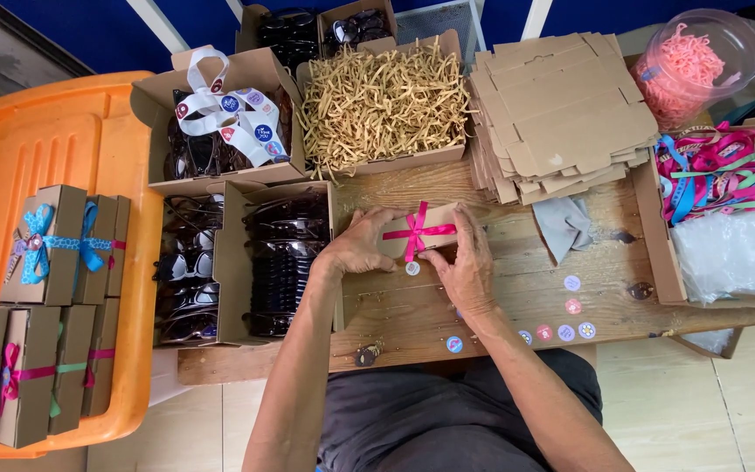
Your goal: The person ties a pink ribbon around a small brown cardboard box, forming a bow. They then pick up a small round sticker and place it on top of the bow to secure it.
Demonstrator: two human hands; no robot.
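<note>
A small brown cardboard box (434,229) tied with a pink ribbon bow (415,232) lies on the wooden table (517,297). My left hand (362,245) grips its left end. My right hand (465,262) holds its right front side, fingers by a small round sticker (412,268) under the bow.
Boxes of dark sunglasses (281,262) sit to the left, one with a roll of stickers (238,114). Behind are a box of shredded paper (384,100) and flat cardboard blanks (561,109). Ribbons (718,170) lie right. Finished ribboned boxes (54,245) rest on an orange tray (19,140). Round stickers (570,330) line the table's front.
</note>
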